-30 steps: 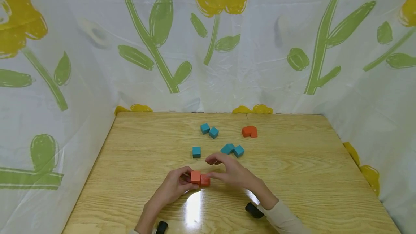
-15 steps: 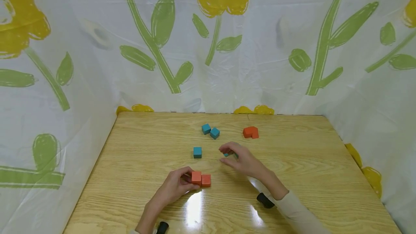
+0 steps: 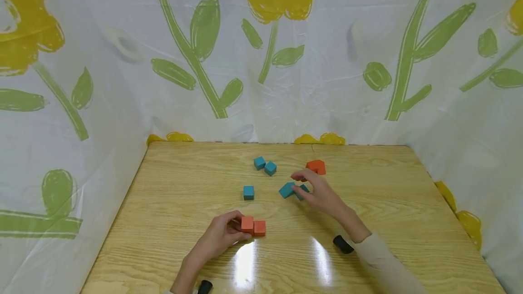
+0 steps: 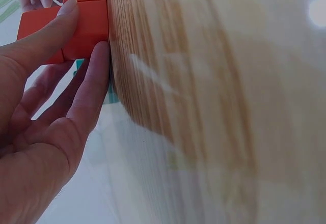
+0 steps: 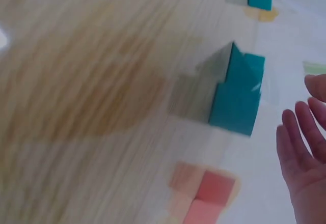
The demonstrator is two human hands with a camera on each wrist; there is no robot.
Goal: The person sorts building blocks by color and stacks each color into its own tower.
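My left hand (image 3: 218,237) pinches two stacked red cubes, the upper one (image 4: 36,21) set on the lower one (image 4: 89,28), with the thumb on one side and fingers on the other. Against the lower cube sits a third red cube (image 3: 259,227) on the table. My right hand (image 3: 323,196) hovers over two blue blocks with thumb and fingers spread apart and nothing between them. Of these, one is a slanted blue block (image 3: 287,189); the other, a blue cube (image 5: 235,108), is partly covered by the hand in the head view.
A single blue cube (image 3: 248,193) stands beyond the red cubes. Two more blue cubes (image 3: 264,166) lie farther back. Red blocks (image 3: 316,165) sit at the back right of the wooden table (image 3: 184,176). A flower-printed white curtain (image 3: 327,80) encloses the back and sides.
My right hand has left the red cubes and moved right and away from me, over the slanted blue block and the cube beside it. The left hand stays at the red cubes.
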